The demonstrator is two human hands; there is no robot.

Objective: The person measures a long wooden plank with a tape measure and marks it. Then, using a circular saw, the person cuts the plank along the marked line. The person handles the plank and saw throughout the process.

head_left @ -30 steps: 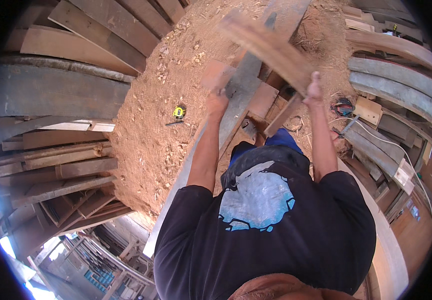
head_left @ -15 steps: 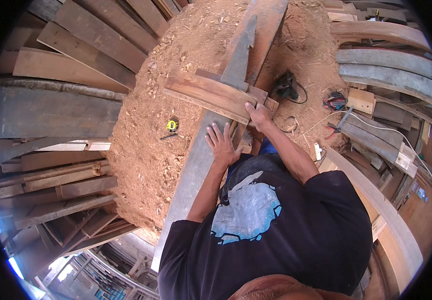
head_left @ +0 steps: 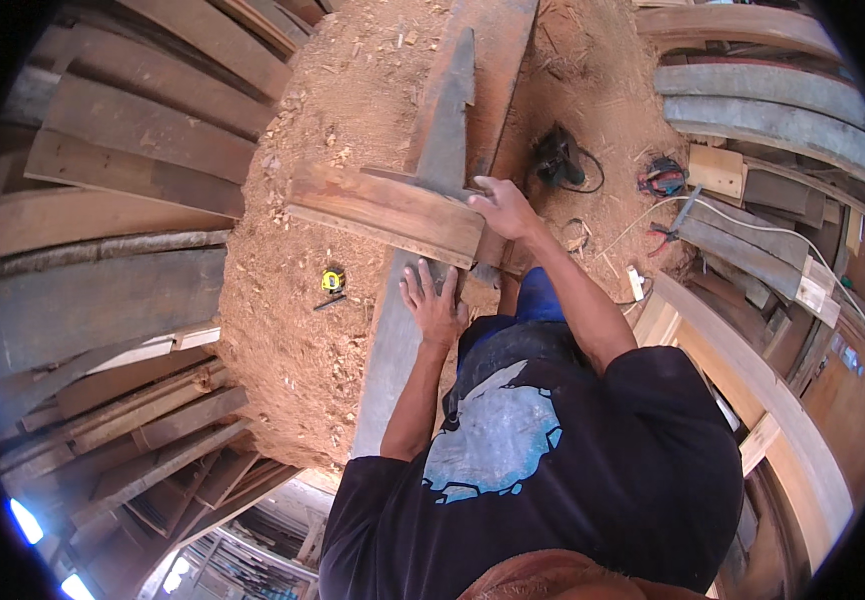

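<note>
A short reddish-brown wooden board (head_left: 385, 210) lies crosswise over a long board in front of me. My right hand (head_left: 505, 208) is at its right end, thumb and a finger at the far corner and edge; its other fingers are hidden. My left hand (head_left: 436, 307) rests flat with fingers spread on the long grey board (head_left: 385, 370), just nearer than the short one. Beyond the short board lies a long grey tapering piece (head_left: 446, 125), partly under it. A brown wooden piece (head_left: 493, 248) shows by the short board's right end.
Sawdust and chips cover the ground (head_left: 283, 360). A yellow tape measure (head_left: 333, 278) lies to the left, a dark corded power tool (head_left: 558, 158) to the right. Farther right are red-handled pliers (head_left: 661, 238) and a pale cable (head_left: 763, 212). Stacked planks (head_left: 93, 300) line both sides.
The short board has slid left and turned slightly. My right hand has shifted away from me along its end, to the far corner. My left hand stays flat on the long board.
</note>
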